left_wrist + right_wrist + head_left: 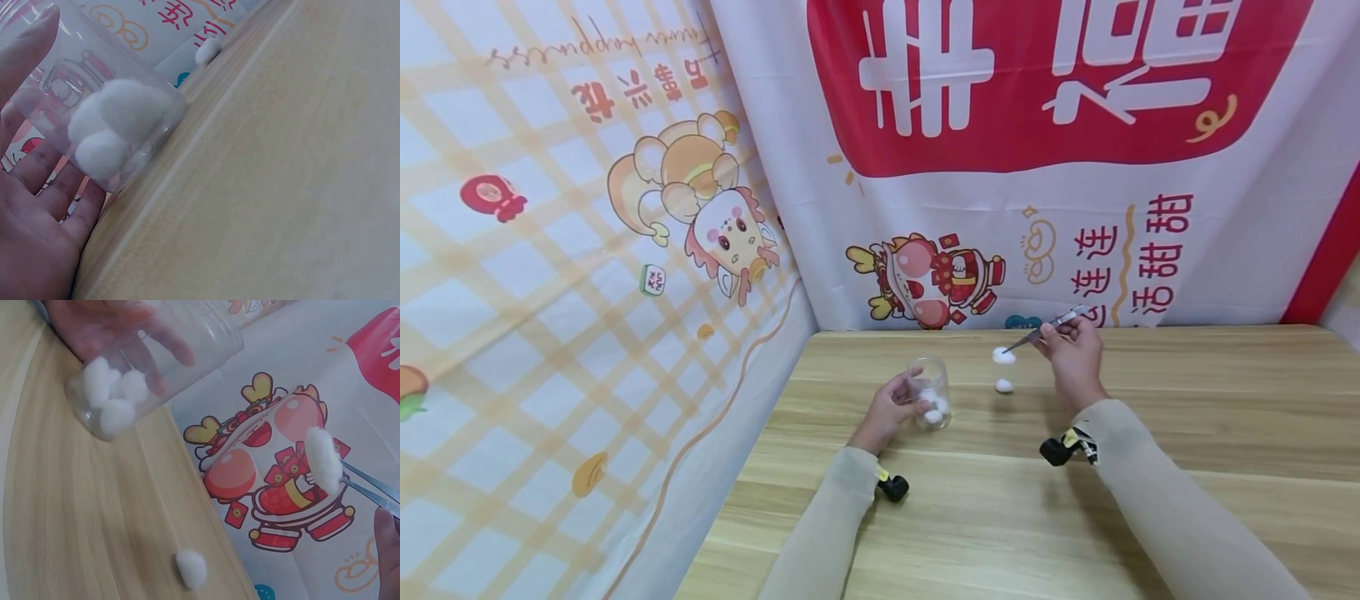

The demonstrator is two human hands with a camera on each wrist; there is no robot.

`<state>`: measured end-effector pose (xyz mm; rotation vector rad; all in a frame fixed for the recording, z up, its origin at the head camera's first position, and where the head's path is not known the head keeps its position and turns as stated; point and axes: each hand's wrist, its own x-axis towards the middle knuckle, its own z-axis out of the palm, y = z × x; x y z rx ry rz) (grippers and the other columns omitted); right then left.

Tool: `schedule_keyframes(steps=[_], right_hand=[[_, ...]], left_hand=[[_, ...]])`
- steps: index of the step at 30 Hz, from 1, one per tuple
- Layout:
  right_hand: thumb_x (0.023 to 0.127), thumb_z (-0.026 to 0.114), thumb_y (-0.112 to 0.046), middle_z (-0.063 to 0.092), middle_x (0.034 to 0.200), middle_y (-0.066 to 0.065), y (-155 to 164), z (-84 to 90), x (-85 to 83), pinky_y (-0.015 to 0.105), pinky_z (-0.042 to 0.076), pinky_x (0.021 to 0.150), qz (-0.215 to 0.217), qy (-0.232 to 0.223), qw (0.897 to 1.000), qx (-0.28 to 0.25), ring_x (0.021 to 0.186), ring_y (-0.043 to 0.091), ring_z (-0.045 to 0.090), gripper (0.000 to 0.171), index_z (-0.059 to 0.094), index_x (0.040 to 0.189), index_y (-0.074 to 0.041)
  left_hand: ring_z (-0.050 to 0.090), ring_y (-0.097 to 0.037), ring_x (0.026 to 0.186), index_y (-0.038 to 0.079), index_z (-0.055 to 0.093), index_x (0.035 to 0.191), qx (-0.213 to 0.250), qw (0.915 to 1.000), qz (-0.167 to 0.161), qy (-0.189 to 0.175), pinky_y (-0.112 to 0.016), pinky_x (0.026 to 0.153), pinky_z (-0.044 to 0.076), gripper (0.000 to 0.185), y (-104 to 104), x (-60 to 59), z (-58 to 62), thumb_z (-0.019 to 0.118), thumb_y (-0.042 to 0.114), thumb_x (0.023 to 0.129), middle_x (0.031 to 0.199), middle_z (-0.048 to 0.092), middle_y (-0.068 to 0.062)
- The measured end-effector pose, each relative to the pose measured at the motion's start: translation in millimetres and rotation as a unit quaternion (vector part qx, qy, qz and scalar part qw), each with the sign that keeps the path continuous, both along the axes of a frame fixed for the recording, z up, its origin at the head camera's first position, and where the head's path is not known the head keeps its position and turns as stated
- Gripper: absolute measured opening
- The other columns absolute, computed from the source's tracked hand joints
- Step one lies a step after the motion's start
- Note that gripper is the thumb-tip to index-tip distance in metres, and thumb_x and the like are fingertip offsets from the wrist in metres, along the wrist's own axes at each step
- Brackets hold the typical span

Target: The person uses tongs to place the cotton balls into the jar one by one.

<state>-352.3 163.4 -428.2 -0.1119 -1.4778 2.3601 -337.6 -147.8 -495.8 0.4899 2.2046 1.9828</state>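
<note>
My left hand (889, 410) grips a clear plastic jar (931, 371) from its left side, thumb and fingers around the wall. Several white cotton balls (117, 417) lie at the bottom of the jar, whose mouth has no lid. To the right, my right hand (1077, 362) pinches metal tweezers (1043, 328). Between the tweezer tips a cotton ball (323, 460) is held in the air, as the right wrist view shows. One more cotton ball (1004, 386) rests on the tabletop, between the jar and my right hand.
The wooden table (970, 517) ends at the back against a printed cloth (790, 142) with red and white figures. Another hanging cloth (535, 333), checked in yellow, borders the left side. Small black cameras (1057, 451) sit on both wrists.
</note>
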Motion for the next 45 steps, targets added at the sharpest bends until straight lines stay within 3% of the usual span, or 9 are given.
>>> schedule_keyframes(steps=[8,17,26,33,45], right_hand=[[0.093,0.057,0.007,0.047,0.103,0.012,-10,2.3,-0.5,0.030,0.053,0.085,0.015,0.003,1.000,-0.028,0.098,0.022,0.060,0.019,0.048,0.107,-0.002],[0.094,0.058,0.004,0.049,0.105,0.011,-17,5.2,2.2,0.029,0.053,0.085,0.016,-0.013,1.000,-0.024,0.099,0.021,0.059,0.018,0.048,0.106,-0.006],[0.094,0.058,0.004,0.049,0.106,0.012,-26,4.6,2.7,0.031,0.053,0.087,0.030,-0.001,0.999,-0.020,0.104,0.025,0.058,0.020,0.047,0.108,-0.005],[0.095,0.059,-0.001,0.049,0.108,0.012,-29,5.9,2.0,0.030,0.053,0.088,0.037,-0.004,0.999,-0.010,0.103,0.023,0.057,0.022,0.047,0.112,-0.005],[0.093,0.058,0.006,0.049,0.105,0.011,-39,9.8,0.6,0.031,0.054,0.086,0.026,0.003,0.999,-0.038,0.099,0.021,0.057,0.021,0.047,0.107,-0.005]], left_hand=[[0.052,-0.024,0.123,0.010,0.043,0.147,-0.001,1.0000,0.002,0.000,-0.036,0.104,0.041,0.070,0,1.9,1.9,0.076,0.009,0.085,0.137,0.055,-0.008],[0.053,-0.026,0.122,0.008,0.044,0.146,0.003,1.0000,0.006,0.004,-0.038,0.103,0.041,0.069,2,2.3,0.9,0.076,0.008,0.085,0.137,0.055,-0.010],[0.053,-0.024,0.122,0.010,0.043,0.147,-0.007,1.0000,0.006,-0.002,-0.037,0.103,0.041,0.069,1,3.2,2.7,0.076,0.010,0.085,0.138,0.054,-0.009],[0.052,-0.026,0.124,0.012,0.044,0.146,0.004,0.9998,0.021,0.004,-0.040,0.105,0.039,0.069,1,-12.7,-20.6,0.076,0.011,0.085,0.139,0.053,-0.010],[0.054,-0.024,0.122,0.013,0.045,0.146,0.007,0.9994,0.026,0.024,-0.039,0.104,0.040,0.072,2,-13.1,-23.5,0.079,0.017,0.083,0.130,0.060,-0.002]])
